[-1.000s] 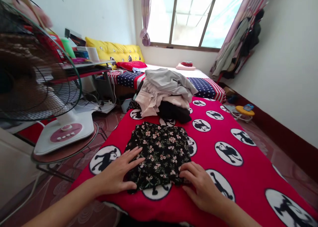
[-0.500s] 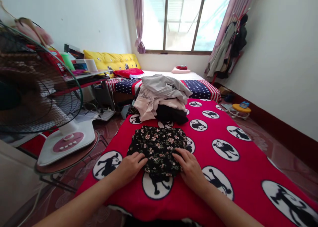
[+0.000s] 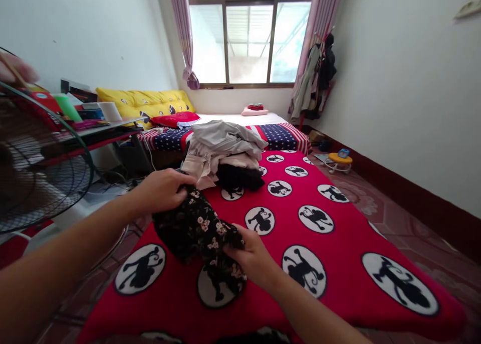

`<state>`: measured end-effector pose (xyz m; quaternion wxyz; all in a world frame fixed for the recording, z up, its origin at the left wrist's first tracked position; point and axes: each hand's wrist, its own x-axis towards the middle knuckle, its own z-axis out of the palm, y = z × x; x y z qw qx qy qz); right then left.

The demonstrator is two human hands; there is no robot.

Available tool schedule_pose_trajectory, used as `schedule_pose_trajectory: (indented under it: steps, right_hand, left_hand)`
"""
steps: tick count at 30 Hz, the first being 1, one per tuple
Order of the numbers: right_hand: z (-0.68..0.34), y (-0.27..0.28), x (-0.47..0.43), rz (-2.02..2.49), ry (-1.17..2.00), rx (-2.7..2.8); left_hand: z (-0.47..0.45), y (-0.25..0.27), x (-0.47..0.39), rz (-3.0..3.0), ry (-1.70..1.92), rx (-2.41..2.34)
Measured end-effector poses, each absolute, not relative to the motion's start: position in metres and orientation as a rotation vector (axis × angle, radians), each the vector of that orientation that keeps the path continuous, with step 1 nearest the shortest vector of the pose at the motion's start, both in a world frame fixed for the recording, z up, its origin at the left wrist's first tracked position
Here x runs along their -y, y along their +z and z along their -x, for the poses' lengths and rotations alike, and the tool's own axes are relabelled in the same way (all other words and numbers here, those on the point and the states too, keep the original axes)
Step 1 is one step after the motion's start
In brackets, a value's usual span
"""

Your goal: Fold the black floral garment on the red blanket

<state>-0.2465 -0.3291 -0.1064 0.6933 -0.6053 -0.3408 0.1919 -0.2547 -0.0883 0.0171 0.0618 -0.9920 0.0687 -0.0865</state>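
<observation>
A folded black garment with a pink floral print [image 3: 206, 223] hangs between my two hands, lifted and tilted above the red blanket [image 3: 270, 294]. My left hand [image 3: 167, 189] is closed on its upper left corner. Lower down, my right hand [image 3: 250, 251] pinches its right edge, thumb toward me. The garment's kind cannot be made out in its folded state. Just beyond it lies a loose pile of clothes [image 3: 225, 141], with grey and pale pink pieces on top and a black one underneath.
An electric fan [image 3: 41, 158] stands close on the left, beside a cluttered desk [image 3: 93, 128]. Behind the pile is a bed with a star-and-stripe cover [image 3: 278, 136]. Clothes hang on a rack [image 3: 313, 78] at the far right, near a small yellow stool [image 3: 340, 158].
The floral garment lay flat on the blanket under both hands; now it is gripped, raised and tilted, left corner higher. The view has shifted to the right.
</observation>
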Motion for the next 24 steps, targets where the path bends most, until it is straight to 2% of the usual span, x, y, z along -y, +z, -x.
schedule_pose_trajectory:
  steps: [3, 5, 9, 12, 17, 20, 24]
  right_hand:
    - [0.252, -0.120, 0.336, 1.054, 0.486, 0.468]
    - [0.249, -0.139, 0.352, 0.975, 0.433, 0.249]
    - [0.237, -0.179, 0.396, 0.931, 0.305, -0.148]
    - [0.235, -0.196, 0.430, 0.999, 0.333, -0.292]
    - [0.235, -0.203, 0.484, 1.446, 0.354, -0.264]
    - [0.220, -0.199, 0.509, 1.852, 0.177, -0.182]
    - [0.185, -0.182, 0.503, 2.106, -0.170, 0.081]
  left_hand:
    - [0.207, 0.037, 0.131, 2.878, -0.199, -0.434]
    - [0.169, 0.029, 0.168, 2.851, -0.156, -0.619]
    - [0.110, -0.024, 0.239, 2.939, -0.189, -0.935]
    - [0.103, -0.074, 0.261, 3.119, -0.298, -1.008]
    - [0.144, -0.133, 0.211, 3.474, -0.666, -0.652]
    - [0.175, -0.152, 0.164, 3.633, -0.909, -0.200]
    - [0.201, -0.170, 0.132, 3.883, -0.675, 0.131]
